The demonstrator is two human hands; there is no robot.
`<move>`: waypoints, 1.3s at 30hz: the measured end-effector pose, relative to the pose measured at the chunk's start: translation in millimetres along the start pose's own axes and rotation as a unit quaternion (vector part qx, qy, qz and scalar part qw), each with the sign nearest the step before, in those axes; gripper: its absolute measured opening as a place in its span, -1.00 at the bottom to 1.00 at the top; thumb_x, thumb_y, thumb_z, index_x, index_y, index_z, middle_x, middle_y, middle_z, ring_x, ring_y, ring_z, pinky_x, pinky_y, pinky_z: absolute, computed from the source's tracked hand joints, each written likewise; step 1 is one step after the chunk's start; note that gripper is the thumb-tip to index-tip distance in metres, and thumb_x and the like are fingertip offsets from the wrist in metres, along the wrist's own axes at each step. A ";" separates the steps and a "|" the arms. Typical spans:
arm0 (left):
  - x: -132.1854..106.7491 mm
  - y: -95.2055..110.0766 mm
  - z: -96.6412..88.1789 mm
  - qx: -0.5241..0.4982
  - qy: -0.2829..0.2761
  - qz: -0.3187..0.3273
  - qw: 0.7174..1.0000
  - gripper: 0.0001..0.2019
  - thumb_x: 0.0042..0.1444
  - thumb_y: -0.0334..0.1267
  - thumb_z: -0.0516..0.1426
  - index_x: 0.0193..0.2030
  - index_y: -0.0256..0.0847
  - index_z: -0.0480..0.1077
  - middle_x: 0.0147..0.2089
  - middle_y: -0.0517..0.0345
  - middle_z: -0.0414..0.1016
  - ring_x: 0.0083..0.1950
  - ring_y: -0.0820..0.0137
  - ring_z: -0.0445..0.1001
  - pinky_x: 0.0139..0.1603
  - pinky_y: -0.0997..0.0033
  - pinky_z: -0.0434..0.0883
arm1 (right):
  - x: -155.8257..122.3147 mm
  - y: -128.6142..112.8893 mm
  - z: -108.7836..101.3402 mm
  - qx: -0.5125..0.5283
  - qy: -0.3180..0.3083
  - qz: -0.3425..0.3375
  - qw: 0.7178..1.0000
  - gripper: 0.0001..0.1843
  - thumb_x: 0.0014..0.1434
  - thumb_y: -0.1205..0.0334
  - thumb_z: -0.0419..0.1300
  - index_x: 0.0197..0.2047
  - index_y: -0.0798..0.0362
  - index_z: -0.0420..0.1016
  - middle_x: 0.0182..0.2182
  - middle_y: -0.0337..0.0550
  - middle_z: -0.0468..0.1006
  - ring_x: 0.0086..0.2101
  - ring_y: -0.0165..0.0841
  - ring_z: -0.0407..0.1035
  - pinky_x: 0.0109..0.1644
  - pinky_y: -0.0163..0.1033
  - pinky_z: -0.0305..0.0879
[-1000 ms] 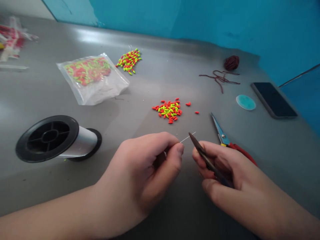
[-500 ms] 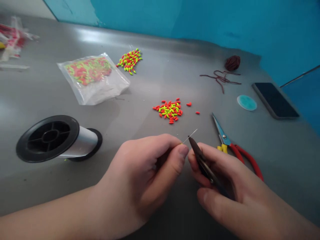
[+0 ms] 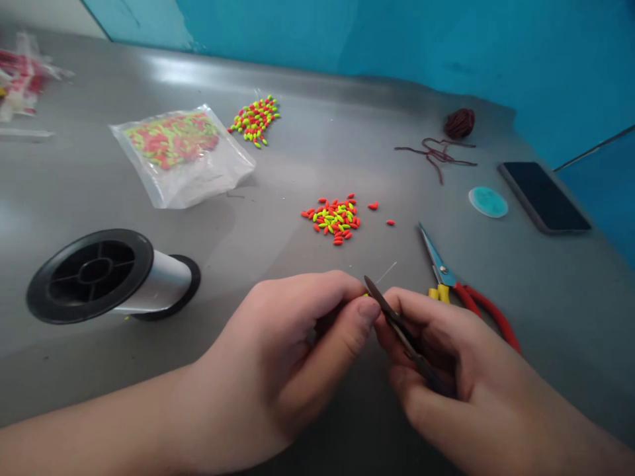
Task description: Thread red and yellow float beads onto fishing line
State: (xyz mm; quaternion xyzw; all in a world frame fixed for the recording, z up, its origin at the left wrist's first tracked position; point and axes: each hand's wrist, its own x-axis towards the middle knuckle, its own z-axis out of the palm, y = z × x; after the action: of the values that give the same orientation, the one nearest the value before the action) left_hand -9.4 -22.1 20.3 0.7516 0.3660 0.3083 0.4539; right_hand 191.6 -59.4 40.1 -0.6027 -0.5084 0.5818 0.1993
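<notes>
My left hand (image 3: 292, 350) is closed in a pinch on a thin clear fishing line (image 3: 385, 272), whose free end sticks out past my thumb toward the upper right. My right hand (image 3: 446, 370) is wrapped round a small dark pointed tool (image 3: 391, 316), and the tool's tip touches the line right at my left thumb. Both hands hover low over the grey table (image 3: 307, 152), a little nearer me than a small heap of red and yellow-green beads (image 3: 335, 218).
A black spool of clear line (image 3: 112, 274) lies at the left. A clear bag of beads (image 3: 181, 152) and a second bead pile (image 3: 255, 119) lie farther back. Red-handled scissors (image 3: 459, 287), a phone (image 3: 543, 196), a teal disc (image 3: 488, 201) and brown cord (image 3: 446, 142) sit at the right.
My right hand has closed the gap to my left hand, and the dark tool's tip has moved left and down to the pinched line. Less line shows beyond my thumb.
</notes>
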 end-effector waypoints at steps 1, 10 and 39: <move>1.0 1.6 -0.8 -0.013 -0.006 -0.003 1.000 -0.78 0.48 -0.40 0.09 -0.24 -0.17 0.46 -0.40 0.36 0.46 -0.40 0.58 0.40 -0.36 0.62 0.38 | -0.6 0.0 -0.9 -0.009 0.000 0.002 1.000 -0.77 0.07 0.36 0.27 -0.42 -0.11 0.29 -0.52 -0.33 0.30 -0.48 -0.34 0.31 -0.52 -0.36 0.24; 3.3 2.4 -1.7 -0.148 -0.038 -0.117 0.981 -0.65 0.53 -0.23 0.03 -0.31 -0.16 0.48 -0.42 0.27 0.49 -0.41 0.48 0.43 -0.42 0.57 0.40 | -1.6 7.9 -7.4 -0.054 -0.015 0.009 0.998 -0.78 0.10 0.46 0.18 -0.35 -0.10 0.37 -0.45 -0.33 0.38 -0.39 -0.31 0.37 -0.34 -0.30 0.35; 13.7 2.7 -4.6 -0.261 -0.069 -0.186 0.945 -0.63 0.50 -0.26 0.11 -0.34 -0.17 0.64 -0.34 0.15 0.74 -0.35 0.44 0.67 -0.28 0.54 0.58 | 4.4 -3.5 -0.2 0.004 -0.012 -0.010 1.000 -0.72 0.16 0.45 0.24 -0.19 -0.13 0.66 -0.39 -0.27 0.63 -0.30 -0.23 0.61 -0.32 -0.29 0.50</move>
State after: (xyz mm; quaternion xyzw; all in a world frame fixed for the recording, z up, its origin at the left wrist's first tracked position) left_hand -4.9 -9.5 26.4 0.5450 0.3741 0.2502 0.7074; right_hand 189.6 -54.2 40.9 -0.5898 -0.5146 0.5889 0.2010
